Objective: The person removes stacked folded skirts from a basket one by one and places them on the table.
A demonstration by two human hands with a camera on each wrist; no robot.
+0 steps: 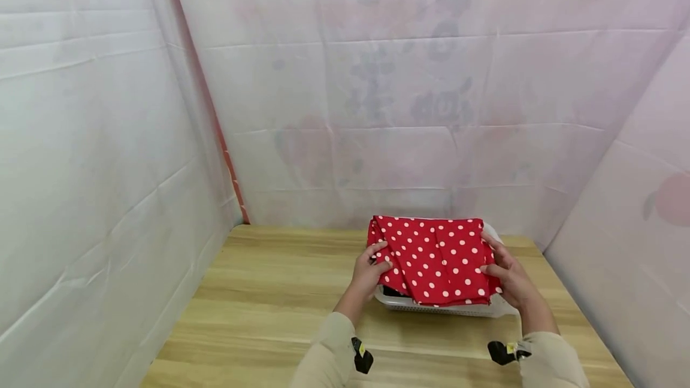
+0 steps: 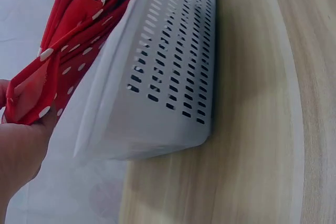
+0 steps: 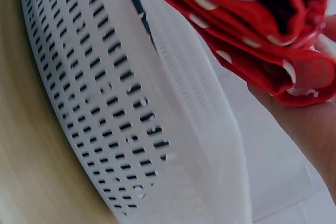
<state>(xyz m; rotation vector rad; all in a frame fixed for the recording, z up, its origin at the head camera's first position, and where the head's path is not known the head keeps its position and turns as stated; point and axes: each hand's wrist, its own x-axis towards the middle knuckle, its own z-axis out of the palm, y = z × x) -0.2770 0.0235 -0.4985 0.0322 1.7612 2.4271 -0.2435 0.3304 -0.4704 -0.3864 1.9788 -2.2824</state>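
Observation:
A folded red cloth with white polka dots (image 1: 431,259) lies over the top of a white perforated plastic basket (image 1: 447,309). My left hand (image 1: 366,271) pinches the cloth's left edge between thumb and fingers. At the opposite edge, my right hand (image 1: 509,274) grips the folded layers, thumb on top. The left wrist view shows the bunched red fabric (image 2: 63,51) held just above the basket rim. In the right wrist view, stacked folds of the cloth (image 3: 252,30) sit over the rim, and a dark fabric with white dots (image 3: 137,6) shows inside the basket.
The basket stands on a wood-grain table (image 1: 269,298) near its back edge. Pale printed sheets hang as a back wall (image 1: 377,88), a left wall (image 1: 97,166) and a right wall (image 1: 636,214). Each sleeve carries a small black wrist device (image 1: 362,357).

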